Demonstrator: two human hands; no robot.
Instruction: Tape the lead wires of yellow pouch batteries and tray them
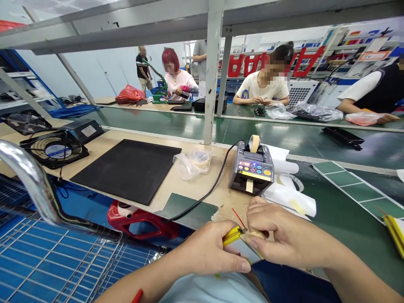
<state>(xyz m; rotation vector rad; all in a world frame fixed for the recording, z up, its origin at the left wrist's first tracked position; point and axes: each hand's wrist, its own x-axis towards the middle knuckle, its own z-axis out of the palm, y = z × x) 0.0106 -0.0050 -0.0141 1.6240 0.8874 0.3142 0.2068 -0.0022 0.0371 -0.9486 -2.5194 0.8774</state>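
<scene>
My left hand [214,248] is closed round a yellow-edged block [232,236] with a pale, whitish side, held low in front of my body. A thin red wire [237,216] sticks up from the block's end. My right hand [268,231] pinches a short tan strip [259,234], which looks like tape, against that same end. Its fingertips partly hide the strip. Just beyond my hands stands a tape dispenser [252,168] with lit buttons, a tan roll on top and a tape end [249,185] at its front.
A black mat [128,168], bagged tape rolls [197,162] and a black cable [202,198] lie on the bench. Fans [55,149] sit at left, above a wire rack [47,261]. A similar yellow block [396,235] is at right. A shelf post [211,84] rises ahead; several people work beyond.
</scene>
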